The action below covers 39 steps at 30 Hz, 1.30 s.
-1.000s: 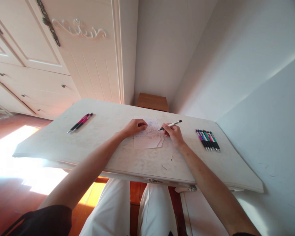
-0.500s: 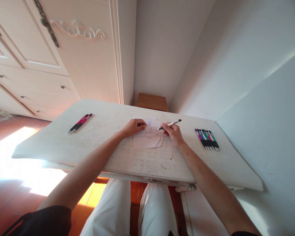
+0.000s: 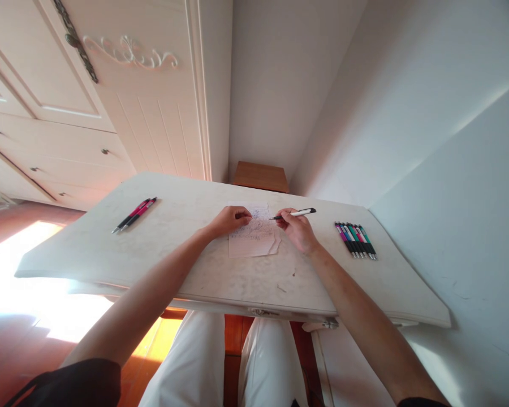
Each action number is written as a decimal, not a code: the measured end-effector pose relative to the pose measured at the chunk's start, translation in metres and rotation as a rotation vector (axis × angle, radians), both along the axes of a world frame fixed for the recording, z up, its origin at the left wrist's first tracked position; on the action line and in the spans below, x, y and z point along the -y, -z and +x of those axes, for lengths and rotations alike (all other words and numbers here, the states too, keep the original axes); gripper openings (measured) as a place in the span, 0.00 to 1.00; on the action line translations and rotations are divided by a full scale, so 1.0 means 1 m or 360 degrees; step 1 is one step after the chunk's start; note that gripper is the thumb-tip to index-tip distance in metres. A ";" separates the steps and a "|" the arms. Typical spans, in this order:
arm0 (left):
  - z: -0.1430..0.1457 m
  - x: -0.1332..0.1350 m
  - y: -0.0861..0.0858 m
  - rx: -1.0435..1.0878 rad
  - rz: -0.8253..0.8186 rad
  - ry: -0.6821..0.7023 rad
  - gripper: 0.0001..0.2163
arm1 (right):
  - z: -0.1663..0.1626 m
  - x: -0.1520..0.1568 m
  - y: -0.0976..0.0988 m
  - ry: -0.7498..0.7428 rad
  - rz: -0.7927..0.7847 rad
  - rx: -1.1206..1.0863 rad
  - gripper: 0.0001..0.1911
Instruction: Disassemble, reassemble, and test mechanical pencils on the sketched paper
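**White pen point(image 3: 300, 213) gripped by the right hand point(image 3: 296, 230), its tip directed left over the paper point(image 3: 250, 249)**

In the head view, the only one provided, the relation on which the next pen movement would seem to turn is that between tip and sheet. The white pen is pinched in the closed fingers of the right hand, close to its dark front section. Its long axis is laid mostly across the table point(image 3: 246, 282), the tip pointed left and slightly toward the person, the rear end extended to the right, past the knuckles. The tip is seen at the paper's right part, beside the blue writing point(image 3: 261, 213); whether the surface is touched cannot be told.

The left hand point(image 3: 230, 220) is rested on the left part of the paper, its fingers curled toward the tip. Whether anything is pinched between them cannot be made out. The tip is separated from these fingers by a short gap; the pen is nearer to the right hand, by which it is held.

A row of pens point(image 3: 355, 240) is laid well to the right of the right hand, and two pink pens point(image 3: 134, 215) are placed far to the left.
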<state>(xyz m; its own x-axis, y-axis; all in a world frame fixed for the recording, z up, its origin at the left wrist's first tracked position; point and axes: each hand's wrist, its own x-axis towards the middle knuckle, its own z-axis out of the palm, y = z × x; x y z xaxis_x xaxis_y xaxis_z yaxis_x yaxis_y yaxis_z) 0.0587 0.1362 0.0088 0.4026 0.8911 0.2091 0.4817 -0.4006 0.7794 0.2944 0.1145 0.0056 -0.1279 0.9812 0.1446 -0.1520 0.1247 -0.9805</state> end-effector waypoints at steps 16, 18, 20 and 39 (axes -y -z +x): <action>-0.004 -0.006 0.003 0.0028 -0.0026 -0.0042 0.12 | 0.014 0.004 -0.012 -0.0156 -0.0197 -0.0138 0.50; -0.004 -0.006 0.002 0.0014 -0.0026 -0.0045 0.12 | 0.014 0.004 -0.011 -0.0207 -0.0231 -0.0140 0.52; -0.003 -0.006 0.002 -0.0003 -0.0024 -0.0042 0.12 | 0.014 0.004 -0.012 -0.0262 -0.0248 -0.0142 0.52; -0.005 -0.008 0.004 -0.0001 -0.0021 -0.0037 0.12 | 0.024 -0.003 -0.007 -0.0352 -0.0258 -0.0087 0.44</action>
<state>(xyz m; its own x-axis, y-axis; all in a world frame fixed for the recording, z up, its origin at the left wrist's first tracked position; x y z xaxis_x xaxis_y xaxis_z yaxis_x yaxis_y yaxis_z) 0.0540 0.1442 0.0044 0.3818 0.9030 0.1970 0.4913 -0.3788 0.7843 0.3182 0.1178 0.0128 -0.3379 0.9412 0.0007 -0.2113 -0.0751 -0.9745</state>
